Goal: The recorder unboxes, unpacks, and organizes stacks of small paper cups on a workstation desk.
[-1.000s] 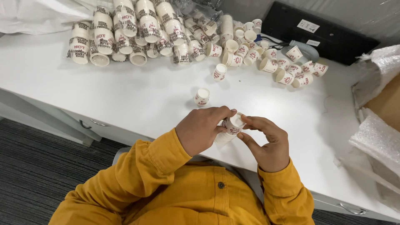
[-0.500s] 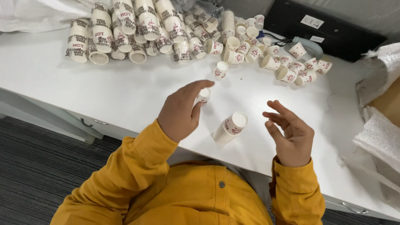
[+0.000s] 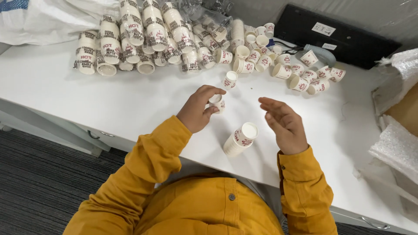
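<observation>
My left hand (image 3: 198,109) is closed around a small white paper cup (image 3: 216,102) that stands on the white table (image 3: 130,100). My right hand (image 3: 283,124) hovers open above the table, fingers spread, holding nothing. Between my hands, near the table's front edge, a short stack of upside-down paper cups (image 3: 239,139) leans tilted. Another single small cup (image 3: 229,80) stands just beyond my left hand.
Wrapped sleeves of stacked cups (image 3: 130,39) lie across the back left. Several loose cups (image 3: 300,72) are scattered at the back right, by a black box (image 3: 339,30). Bubble wrap and a cardboard box (image 3: 402,113) sit at the right edge.
Both hands let go of the cup stack, which now rests on the table. My left hand reached forward and closed on a single cup; my right hand opened and moved aside.
</observation>
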